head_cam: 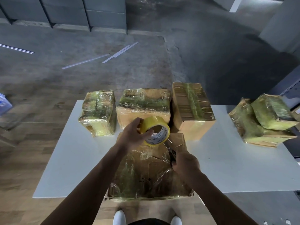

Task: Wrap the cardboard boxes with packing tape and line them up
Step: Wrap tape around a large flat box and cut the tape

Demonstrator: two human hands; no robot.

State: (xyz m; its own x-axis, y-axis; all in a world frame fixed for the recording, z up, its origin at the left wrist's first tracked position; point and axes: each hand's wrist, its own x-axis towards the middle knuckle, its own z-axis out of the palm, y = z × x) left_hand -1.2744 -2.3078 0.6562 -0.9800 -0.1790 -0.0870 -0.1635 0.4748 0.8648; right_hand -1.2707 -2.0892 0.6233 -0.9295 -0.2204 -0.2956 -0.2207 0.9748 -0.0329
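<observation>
A large cardboard box [146, 172], partly covered in clear tape, lies at the front of the white table [68, 156]. My left hand [134, 135] grips a yellow tape roll [155, 129] above the box's far end. A strip of tape runs from the roll down to the box. My right hand [185, 164] grips scissors [170, 151] whose blades point at that strip just under the roll. Three taped boxes stand in a row behind: a small one [98, 112], a middle one [144, 104] and a taller one [192, 109].
Two more taped boxes [263, 120] lie stacked askew at the table's right end. White strips [103, 56] lie on the concrete floor beyond the table. Grey cabinets [68, 12] line the far wall. My white shoes [119, 216] show below the front edge.
</observation>
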